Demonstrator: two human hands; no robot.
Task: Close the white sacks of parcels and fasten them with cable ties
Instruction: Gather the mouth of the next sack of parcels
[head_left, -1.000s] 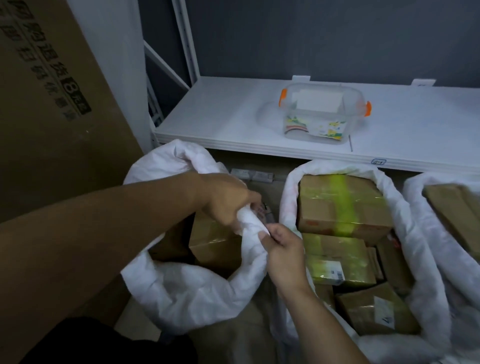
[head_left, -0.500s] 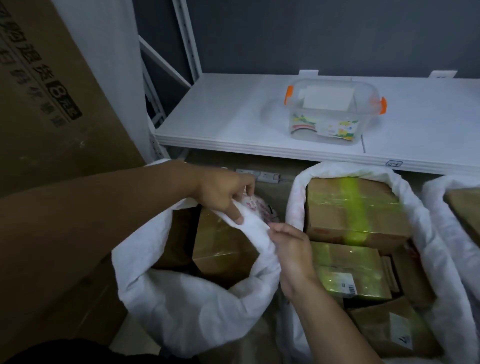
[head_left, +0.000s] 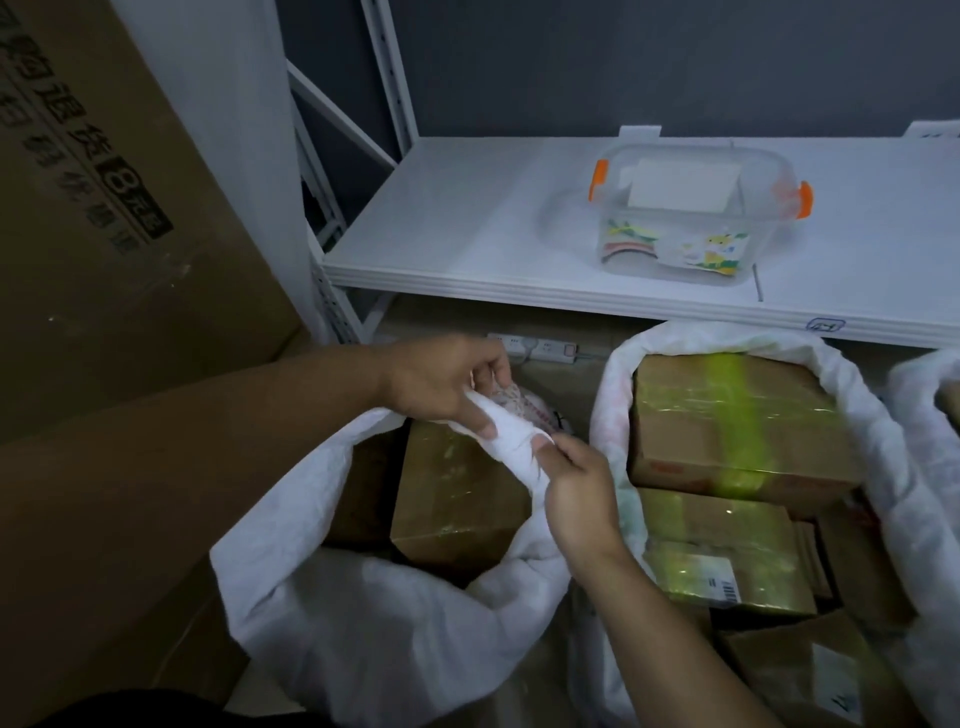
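1. The left sack (head_left: 363, 623) is seen at 7 o'clock of the frame. Its mouth is open and brown cartons (head_left: 457, 493) are visible inside.
2. The sack's far rim is gathered into a twisted bunch (head_left: 514, 441) near frame centre.
3. The left hand (head_left: 441, 379) is placed at 11 o'clock from the bunch. The upper end is pinched between thumb and curled fingers.
4. The right hand (head_left: 576, 488) is placed at 4 o'clock from the bunch. The lower end is gripped by curled fingers.
5. The second sack (head_left: 883, 431) is seen at 4 o'clock, just beside the first. Its mouth is open and taped cartons (head_left: 727, 415) are stacked inside.
6. The third sack (head_left: 930, 395) is seen at 3 o'clock and is cut off by the frame edge.
7. The white shelf (head_left: 467, 234) spans 12 to 2 o'clock, above the sacks. A clear tub (head_left: 696, 218) with orange clips is set on it at 1 o'clock.
8. A power strip (head_left: 535, 347) is seen under the shelf, at 1 o'clock from the left hand.
9. A large carton (head_left: 104, 208) with printed lettering is seen at 10 o'clock.
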